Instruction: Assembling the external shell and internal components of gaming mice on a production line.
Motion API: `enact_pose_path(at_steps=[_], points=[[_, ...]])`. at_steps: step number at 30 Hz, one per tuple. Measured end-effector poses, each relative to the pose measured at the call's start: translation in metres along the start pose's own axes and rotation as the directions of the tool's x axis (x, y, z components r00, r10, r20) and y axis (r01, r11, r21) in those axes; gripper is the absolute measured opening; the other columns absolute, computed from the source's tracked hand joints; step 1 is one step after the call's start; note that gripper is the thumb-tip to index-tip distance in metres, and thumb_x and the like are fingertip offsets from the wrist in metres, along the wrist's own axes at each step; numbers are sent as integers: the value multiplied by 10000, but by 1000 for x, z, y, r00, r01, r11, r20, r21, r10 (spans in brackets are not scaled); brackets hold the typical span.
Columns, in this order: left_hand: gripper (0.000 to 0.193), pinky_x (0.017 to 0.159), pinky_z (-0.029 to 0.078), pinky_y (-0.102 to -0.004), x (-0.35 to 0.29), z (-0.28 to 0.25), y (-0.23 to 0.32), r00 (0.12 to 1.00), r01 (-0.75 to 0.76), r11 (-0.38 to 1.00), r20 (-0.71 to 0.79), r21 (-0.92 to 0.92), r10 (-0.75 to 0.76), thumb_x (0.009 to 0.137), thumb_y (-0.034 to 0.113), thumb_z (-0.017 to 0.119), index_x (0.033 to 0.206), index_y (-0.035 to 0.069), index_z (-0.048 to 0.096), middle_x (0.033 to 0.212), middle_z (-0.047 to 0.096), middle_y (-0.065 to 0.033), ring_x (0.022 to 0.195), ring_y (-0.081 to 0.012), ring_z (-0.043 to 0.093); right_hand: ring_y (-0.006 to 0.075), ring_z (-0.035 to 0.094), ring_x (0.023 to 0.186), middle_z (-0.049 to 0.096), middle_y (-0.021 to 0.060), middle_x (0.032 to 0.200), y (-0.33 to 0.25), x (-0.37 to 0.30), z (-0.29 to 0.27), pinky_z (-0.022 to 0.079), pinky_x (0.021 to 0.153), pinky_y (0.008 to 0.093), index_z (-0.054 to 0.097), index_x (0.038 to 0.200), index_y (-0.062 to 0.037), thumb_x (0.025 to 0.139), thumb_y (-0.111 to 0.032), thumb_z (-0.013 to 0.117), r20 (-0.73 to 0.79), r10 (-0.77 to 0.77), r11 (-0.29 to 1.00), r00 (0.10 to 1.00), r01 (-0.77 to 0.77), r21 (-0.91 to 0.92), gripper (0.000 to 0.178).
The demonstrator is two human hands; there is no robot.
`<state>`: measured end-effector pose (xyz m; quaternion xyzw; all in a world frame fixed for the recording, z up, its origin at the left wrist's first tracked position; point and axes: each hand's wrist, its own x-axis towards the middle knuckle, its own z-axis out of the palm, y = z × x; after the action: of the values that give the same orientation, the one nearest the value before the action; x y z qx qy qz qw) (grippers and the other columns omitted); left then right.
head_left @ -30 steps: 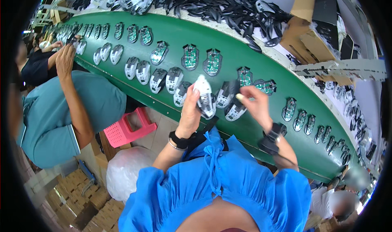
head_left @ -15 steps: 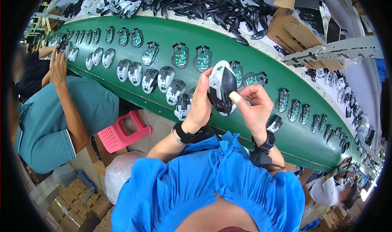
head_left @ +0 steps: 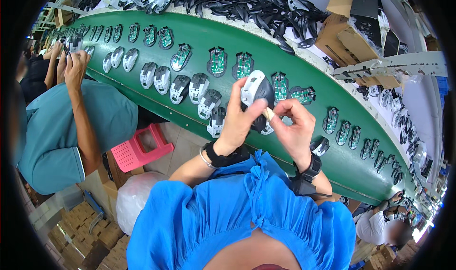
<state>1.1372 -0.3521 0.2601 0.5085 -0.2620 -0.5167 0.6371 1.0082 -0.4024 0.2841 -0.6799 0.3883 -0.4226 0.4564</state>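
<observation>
A white-and-black computer mouse [head_left: 255,86] is raised over the green work surface, tilted, with its rounded white end up. My left hand [head_left: 233,126] is wrapped round it from the left, thumb lying across its front. On the other side, my right hand [head_left: 295,131] is closed with bent fingers at the mouse's right edge. A pale yellowish cover [head_left: 269,114] sits on my right thumb, whose tip meets the mouse beside my left thumb. The lower part of the mouse is mostly hidden by both thumbs.
Open mouse bases with green circuit boards [head_left: 217,62] line the green conveyor belt [head_left: 142,89]. Grey-white mouse shells [head_left: 198,86] lie nearer me. Black plastic parts [head_left: 237,4] are heaped beyond, near cardboard boxes [head_left: 339,37]. A co-worker [head_left: 71,127] sits left, by a pink stool [head_left: 142,149].
My left thumb has come across the mouse's front, next to my right thumb. The mouse has shifted slightly. At left, the co-worker's hands have come together.
</observation>
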Motion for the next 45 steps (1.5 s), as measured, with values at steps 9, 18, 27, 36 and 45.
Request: enact_pose_path(at_steps=[9, 18, 27, 36, 45], points=[[744, 972, 403, -307, -1, -19, 9, 942, -193, 958, 313, 212, 121, 719, 211, 810, 1338, -5, 459, 1204, 532, -95, 1122, -178, 516, 211, 572, 1145, 585, 102, 1236, -26, 9, -33, 477, 953, 366, 555, 1241, -30, 697, -107, 823, 250, 238, 869, 938, -321, 376, 611], [687, 878, 477, -299, -28, -26, -35, 919, 277, 923, 208, 266, -335, 698, 206, 829, 1277, -28, 542, 1109, 643, -99, 1012, -144, 585, 189, 595, 1086, 606, 112, 1208, 39, -27, -29, 500, 917, 317, 513, 1304, 16, 796, -27, 703, 557, 592, 429, 583, -812, 395, 543], [905, 963, 423, -378, -46, -34, -60, 726, 185, 710, 393, 679, -565, 584, 343, 880, 1271, -11, 409, 1172, 559, -201, 1115, -306, 557, 174, 625, 976, 638, 77, 1100, 55, -63, -50, 507, 858, 288, 516, 1273, -2, 754, -47, 726, 521, 602, 423, 605, -795, 434, 562], [638, 733, 499, -438, -68, -40, -85, 666, -53, 779, 603, 624, -438, 597, 343, 836, 1011, -19, 512, 915, 625, -237, 853, -421, 624, 163, 638, 874, 676, 81, 941, 53, -118, -53, 500, 817, 294, 623, 1104, 2, 571, -109, 829, 500, 696, 636, 515, -765, -98, 583], [1012, 1130, 191, -506, 12, 14, -139, 790, -566, 325, 611, 758, -49, 675, 362, 797, 1463, 45, 245, 1479, 250, -225, 1369, -397, 237, 321, 496, 1077, 543, 166, 1099, 157, -134, -101, 372, 982, 410, 515, 1191, 14, 662, -219, 820, -552, 300, 696, 778, -574, -431, 653]])
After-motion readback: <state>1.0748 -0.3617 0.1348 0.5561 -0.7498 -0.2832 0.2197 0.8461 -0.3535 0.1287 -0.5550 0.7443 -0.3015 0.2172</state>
